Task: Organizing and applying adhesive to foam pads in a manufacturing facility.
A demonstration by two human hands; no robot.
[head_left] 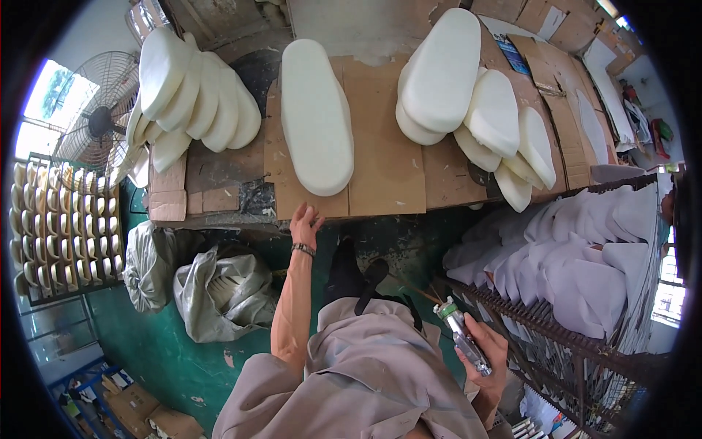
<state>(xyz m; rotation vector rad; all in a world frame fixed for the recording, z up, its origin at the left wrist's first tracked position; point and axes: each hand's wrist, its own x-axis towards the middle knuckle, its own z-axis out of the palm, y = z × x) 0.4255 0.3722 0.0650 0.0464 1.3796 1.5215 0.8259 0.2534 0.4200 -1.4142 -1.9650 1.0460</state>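
Note:
A long cream foam pad (316, 121) with rounded ends lies lengthwise on the cardboard (387, 146) that covers the bench. My left hand (305, 225), with a dark band round its wrist, is at the bench's front edge, just short of the pad's near end. Its fingers are loosely bent and apart, with nothing seen in them. Low on the right, beside my body, my right hand (491, 353) is closed round a silver metal hand tool with a green end (463, 336). I cannot make out the tool's exact kind.
Similar foam pads lean in a row (208, 102) at the bench's left, and others are stacked (446, 73) at its right. A rack of pale grey sheets (578, 256) stands close on my right. Grey sacks (223, 293), a fan (102, 117) and a loaded rack (66, 227) are left.

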